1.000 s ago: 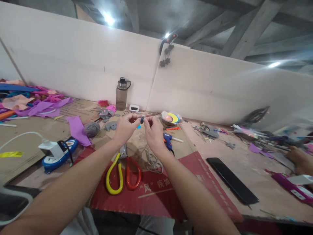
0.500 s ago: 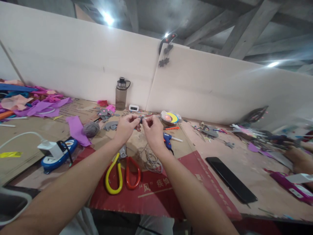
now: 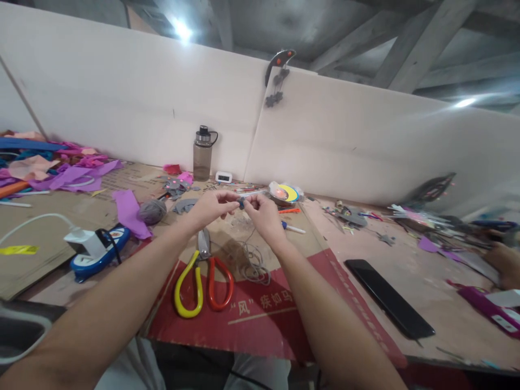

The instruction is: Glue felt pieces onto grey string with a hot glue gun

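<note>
Head view: the person's got both hands up over the middle of the bench, the left hand (image 3: 211, 208) and right hand (image 3: 265, 212) meeting fingertip to fingertip. Each one is pinched down narrow on the same small dark piece (image 3: 241, 203), thumb and forefinger from either side, so it sits held in the air between them, above the cardboard and a bit back from the near edge. It's too tiny to say what the piece is. Right under the hands lie the scissors (image 3: 203, 281), yellow and red handles pointing to the near edge, blades half hidden by the left wrist. Just beside them, to the right, there's a loose tangle of thin wire (image 3: 252, 266) on the red cardboard sheet (image 3: 260, 330). A grey yarn ball (image 3: 151, 212) sits left of the left hand, touching a purple paper strip (image 3: 128, 212). Toward the back wall stands a water bottle (image 3: 202, 153). A black phone (image 3: 389, 298) lies flat toward the near right edge, well apart from the hands. At the far right edge a co-worker's hand (image 3: 504, 264) shows.
</note>
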